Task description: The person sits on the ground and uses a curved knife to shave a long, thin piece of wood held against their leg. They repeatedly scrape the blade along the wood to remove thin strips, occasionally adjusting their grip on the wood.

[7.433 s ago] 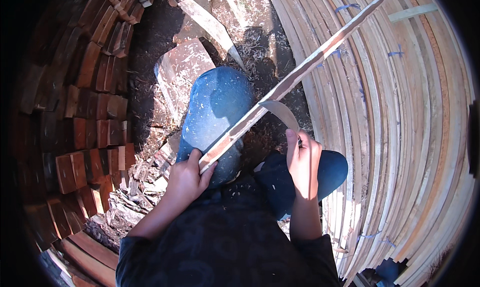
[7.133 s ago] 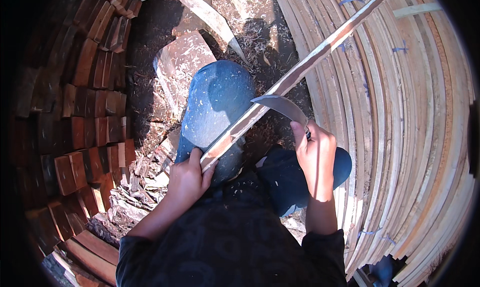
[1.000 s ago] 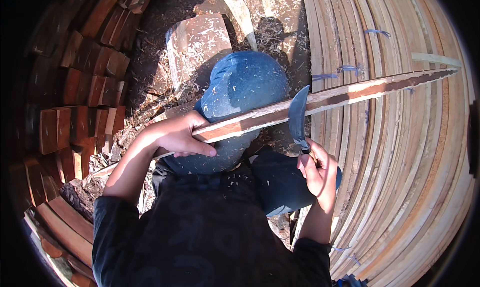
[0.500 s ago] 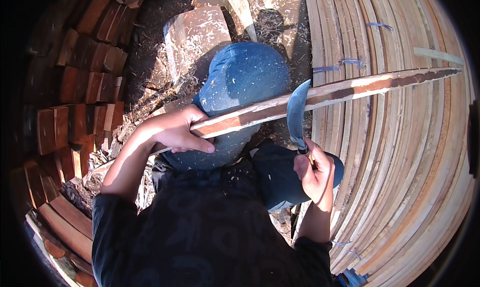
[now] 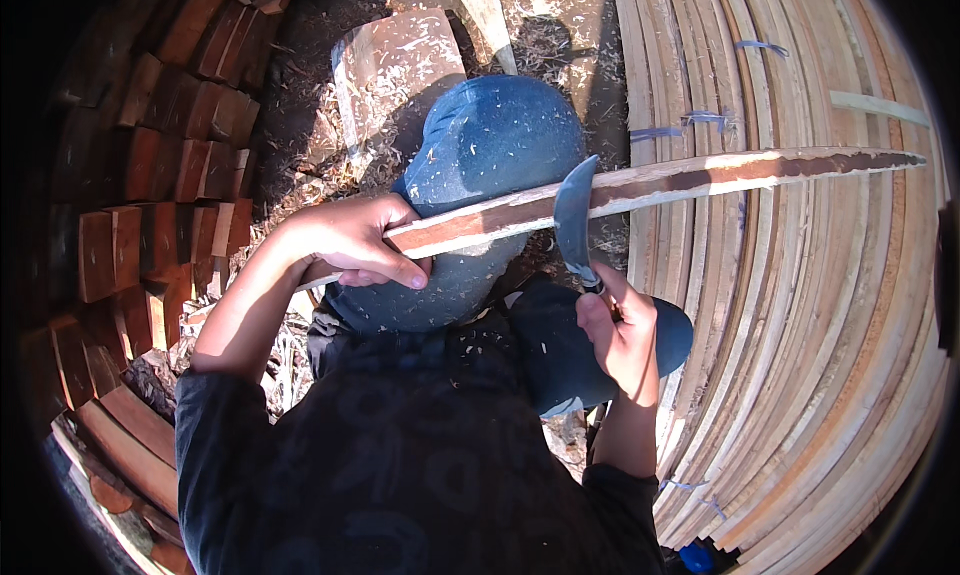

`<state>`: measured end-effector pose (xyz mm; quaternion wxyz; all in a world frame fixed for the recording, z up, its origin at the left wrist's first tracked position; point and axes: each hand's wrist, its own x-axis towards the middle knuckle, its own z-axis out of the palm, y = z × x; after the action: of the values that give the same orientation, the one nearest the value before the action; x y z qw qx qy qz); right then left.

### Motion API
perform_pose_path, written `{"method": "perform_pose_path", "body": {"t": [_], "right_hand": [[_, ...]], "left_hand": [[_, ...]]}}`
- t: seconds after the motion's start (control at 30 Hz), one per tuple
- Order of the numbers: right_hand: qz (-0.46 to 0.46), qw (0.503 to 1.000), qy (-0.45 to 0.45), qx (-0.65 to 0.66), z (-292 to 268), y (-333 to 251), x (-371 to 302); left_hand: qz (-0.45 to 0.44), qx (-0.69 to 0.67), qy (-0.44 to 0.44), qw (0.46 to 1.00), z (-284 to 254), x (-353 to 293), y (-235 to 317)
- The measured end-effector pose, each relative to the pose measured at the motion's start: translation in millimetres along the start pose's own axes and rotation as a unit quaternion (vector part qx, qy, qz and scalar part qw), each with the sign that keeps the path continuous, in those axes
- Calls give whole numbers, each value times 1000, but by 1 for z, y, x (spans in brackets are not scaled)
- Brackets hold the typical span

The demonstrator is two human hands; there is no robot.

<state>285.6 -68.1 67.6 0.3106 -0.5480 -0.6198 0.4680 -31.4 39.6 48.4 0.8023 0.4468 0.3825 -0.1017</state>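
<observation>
Our left hand (image 5: 352, 240) gripped the strip (image 5: 680, 188) over our knee (image 5: 495, 135); our right hand (image 5: 622, 327) clasped the knife (image 5: 572, 220), which crossed the strip.

The right grip (image 5: 622, 327) hides the knife handle (image 5: 593, 287) (most of it); the left grip (image 5: 362, 241) covers part of the strip (image 5: 680, 188).

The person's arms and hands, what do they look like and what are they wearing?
The left hand and right hand are both bare. Two dark, loose-looking short sleeves cover the upper arms, and both forearms are uncovered.
</observation>
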Motion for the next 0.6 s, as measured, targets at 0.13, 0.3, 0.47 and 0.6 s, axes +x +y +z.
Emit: {"method": "perform_pose_path", "body": {"t": [0.13,0.3,0.47,0.6], "right_hand": [[36,986,86,140,-2,4,-4],[108,984,70,123,24,8,-15],[28,987,140,78,16,14,-14],[23,967,199,158,28,16,-25]], "left_hand": [[32,-27,-31,999,-2,0,-11],[23,-75,-62,995,-7,4,-13],[17,-59,-32,998,-11,-7,-9],[70,15,44,996,2,-15,-5]]}}
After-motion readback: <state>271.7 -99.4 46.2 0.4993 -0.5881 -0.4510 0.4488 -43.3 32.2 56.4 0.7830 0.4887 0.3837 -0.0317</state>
